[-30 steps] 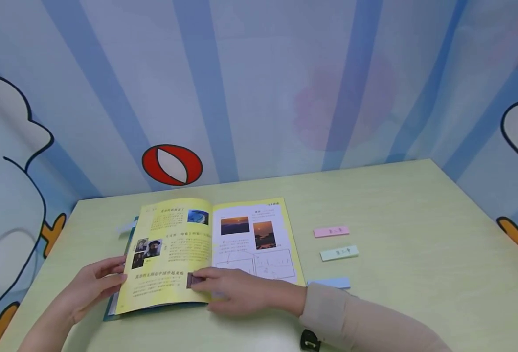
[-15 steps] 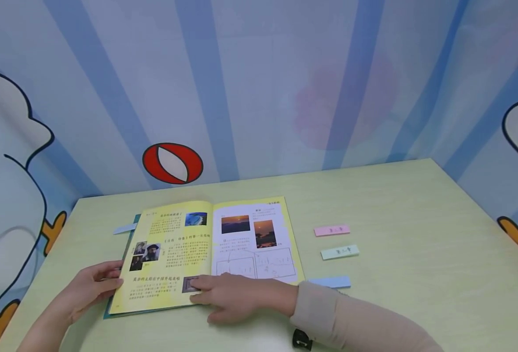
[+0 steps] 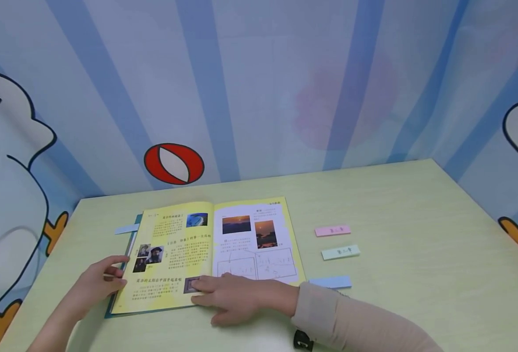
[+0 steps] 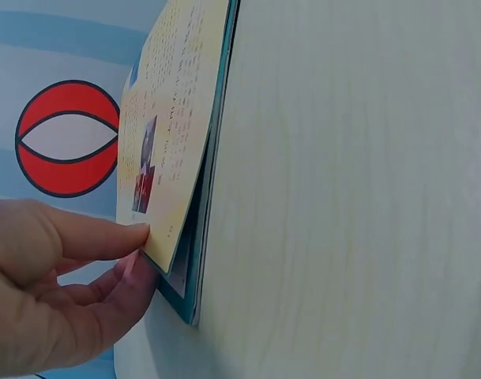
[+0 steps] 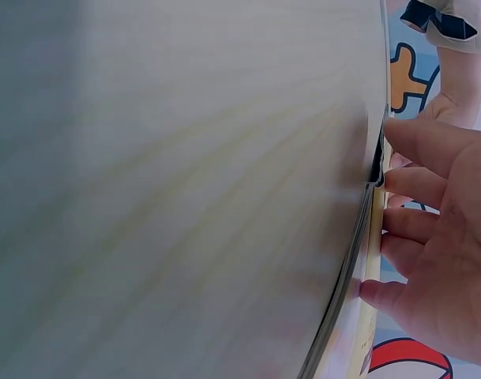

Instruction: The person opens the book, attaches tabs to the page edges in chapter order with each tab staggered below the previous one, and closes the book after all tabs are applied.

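Observation:
An open book [image 3: 259, 208] lies on the table, yellow-bordered pages with photos and printed text facing up. At its left edge my left hand [image 3: 96, 284] pinches the left-hand pages between thumb and fingers. The left wrist view shows these pages [image 4: 173, 150] raised a little off the teal cover [image 4: 194, 276] at the corner. My right hand [image 3: 236, 296] rests across the lower part of the book by the spine, fingers spread and covering a corner of a small picture. In the right wrist view, the right hand's fingertips [image 5: 398, 185] touch the pages.
A pink strip [image 3: 332, 231], a pale green strip [image 3: 340, 252] and a blue strip [image 3: 330, 282] lie right of the book; the first two bear handwriting. Another blue strip [image 3: 126, 229] sticks out past the book's left edge. A printed cloth wall [image 3: 267, 98] stands behind the table.
The left-hand page was bowed a second ago and then came down flatter, showing more text. My right hand has slid slightly toward me. Over the last half second the left-hand page edge shifted slightly right.

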Action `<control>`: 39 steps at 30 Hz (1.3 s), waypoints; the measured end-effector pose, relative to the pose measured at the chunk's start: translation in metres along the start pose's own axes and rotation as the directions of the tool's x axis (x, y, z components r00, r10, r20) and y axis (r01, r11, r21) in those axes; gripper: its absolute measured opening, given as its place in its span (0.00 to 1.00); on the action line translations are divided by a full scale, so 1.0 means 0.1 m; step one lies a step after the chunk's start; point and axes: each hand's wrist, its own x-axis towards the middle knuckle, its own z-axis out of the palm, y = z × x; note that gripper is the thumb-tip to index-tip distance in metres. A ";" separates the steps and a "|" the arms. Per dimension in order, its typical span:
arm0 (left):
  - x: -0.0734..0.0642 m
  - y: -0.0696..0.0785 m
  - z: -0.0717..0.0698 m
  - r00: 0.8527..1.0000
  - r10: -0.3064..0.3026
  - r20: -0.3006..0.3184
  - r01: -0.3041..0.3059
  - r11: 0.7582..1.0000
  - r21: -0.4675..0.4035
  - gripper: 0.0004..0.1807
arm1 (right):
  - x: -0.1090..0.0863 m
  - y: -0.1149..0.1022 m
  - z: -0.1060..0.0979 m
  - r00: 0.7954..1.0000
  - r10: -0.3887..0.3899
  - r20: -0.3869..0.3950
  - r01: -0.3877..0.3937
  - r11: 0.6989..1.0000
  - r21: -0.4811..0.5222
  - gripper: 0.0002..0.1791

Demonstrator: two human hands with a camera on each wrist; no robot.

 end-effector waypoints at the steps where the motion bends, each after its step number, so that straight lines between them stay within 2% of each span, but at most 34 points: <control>1: 0.00 0.00 0.00 1.000 0.000 -0.004 0.000 1.000 0.013 0.30 | 0.00 0.00 0.00 1.000 0.001 0.002 -0.001 1.000 -0.001 0.31; 8: -0.02 0.03 0.03 1.000 0.024 -0.017 -0.023 0.998 0.054 0.28 | -0.01 -0.01 -0.03 1.000 0.002 0.015 -0.002 1.000 0.012 0.31; 16: -0.07 0.09 0.03 0.996 0.090 -0.020 -0.087 0.991 0.101 0.24 | -0.04 0.04 -0.09 0.999 -0.029 -0.015 0.031 0.981 0.190 0.28; 21: -0.07 0.16 0.03 0.994 0.102 -0.025 -0.097 0.984 0.150 0.22 | -0.09 0.07 -0.13 0.997 -0.037 -0.066 0.051 0.975 0.215 0.27; 25: -0.07 0.26 0.05 0.994 0.098 -0.052 -0.087 0.978 0.190 0.22 | -0.19 0.13 -0.17 0.995 0.012 -0.101 0.011 0.974 0.226 0.26; 28: -0.08 0.34 0.07 0.990 0.119 -0.071 -0.101 0.972 0.212 0.22 | -0.28 0.20 -0.21 0.991 0.058 -0.117 -0.027 0.967 0.253 0.25; 34: -0.13 0.50 0.12 0.966 0.228 -0.120 -0.195 0.951 0.240 0.20 | -0.45 0.38 -0.27 0.976 0.110 -0.189 -0.051 0.955 0.292 0.22; 37: -0.16 0.61 0.16 0.952 0.269 -0.145 -0.233 0.946 0.226 0.19 | -0.54 0.46 -0.29 0.956 0.146 -0.252 -0.062 0.947 0.315 0.20; 39: -0.18 0.68 0.20 0.936 0.313 -0.163 -0.274 0.935 0.223 0.18 | -0.59 0.50 -0.30 0.938 0.189 -0.290 -0.081 0.935 0.346 0.19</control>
